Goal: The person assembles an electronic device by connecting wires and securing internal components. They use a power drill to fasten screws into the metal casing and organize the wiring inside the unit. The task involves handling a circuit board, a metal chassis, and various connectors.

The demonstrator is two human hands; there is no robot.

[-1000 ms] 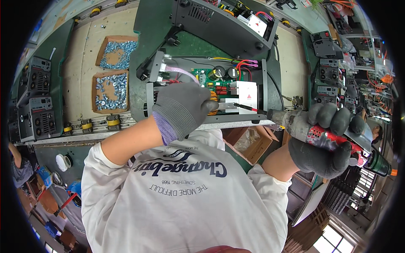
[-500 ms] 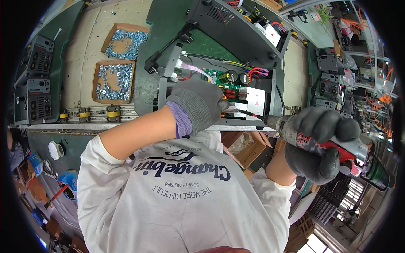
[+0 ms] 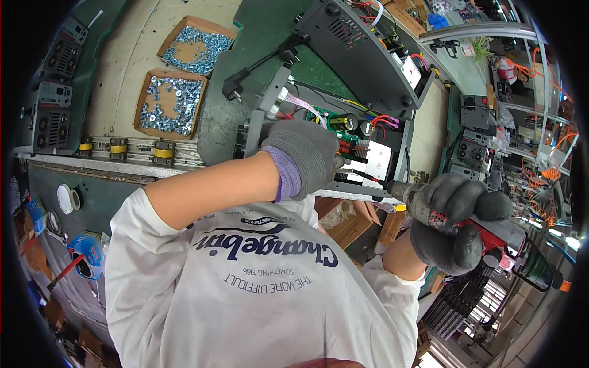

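My right hand (image 3: 451, 224), in a dark grey glove, is wrapped round a red and grey power screwdriver (image 3: 485, 236). Its long bit (image 3: 368, 176), with a red and black sleeve, points left into an open metal chassis (image 3: 270, 101). Over the chassis's near side reaches my left hand (image 3: 307, 153), in a grey glove with a purple cuff. Its fingers are curled together by the bit's tip, and what they hold is hidden. Inside the chassis are a green circuit board (image 3: 319, 115), large capacitors (image 3: 343, 122), coloured wires (image 3: 383, 119) and a white-labelled block (image 3: 377, 161).
Behind stands another dark machine housing (image 3: 356, 52), tilted, with wires showing. A black power plug (image 3: 233, 86) lies on the green mat. Two cardboard trays of screws (image 3: 169, 105) (image 3: 199, 46) sit at left. A roller rail (image 3: 119, 149) edges the bench, and finished-looking units (image 3: 52, 116) stand far left.
The whole view has turned slightly, shifting the bench and chassis to the right in the picture. Both hands keep about the same places by the chassis, the screwdriver still gripped.
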